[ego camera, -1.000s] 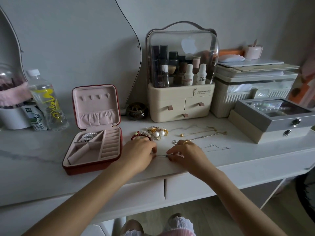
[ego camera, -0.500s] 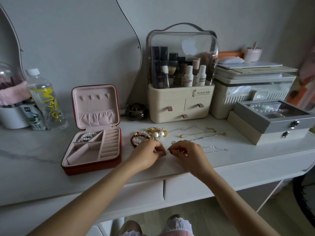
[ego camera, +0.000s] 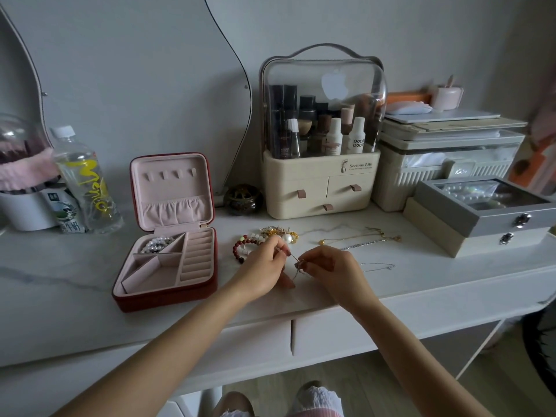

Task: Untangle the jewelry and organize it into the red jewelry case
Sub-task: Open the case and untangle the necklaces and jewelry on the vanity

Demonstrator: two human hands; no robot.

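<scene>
both hands work a pinching grip just above the white counter (ego camera: 75, 296): the left hand (ego camera: 264, 270) pinches one end of a thin silver chain (ego camera: 296, 267) between thumb and fingertips, and the right hand (ego camera: 334, 272) pinches the same chain a little lower, fingers curled toward the palm. the chain is so fine that only a short run between the two hands can be made out; whether it is knotted cannot be told. the red jewelry case (ego camera: 168, 254) sits open to the left of the hands, lid upright, with a pearl strand (ego camera: 156, 244) in its rear left compartment and its other pink compartments bare. behind the left hand lie a red bead bracelet (ego camera: 240, 249), partly hidden by the fingers, and a gold and pearl cluster (ego camera: 281, 234) whose separate pieces cannot be told apart. a gold chain (ego camera: 359, 237) and a silver chain strand (ego camera: 365, 243) stretch across the counter to the right, and another thin silver necklace (ego camera: 379, 266) lies near the right wrist, half lost against the pale surface. a cosmetics organizer (ego camera: 322, 188) with a clear dome stands against the wall, its bottles dim behind the plastic. a grey box (ego camera: 487, 212) at right is cut off by the frame edge, its contents blurred under the lid. a water bottle (ego camera: 85, 182) stands far left. both forearms run out of the bottom of the frame.
</scene>
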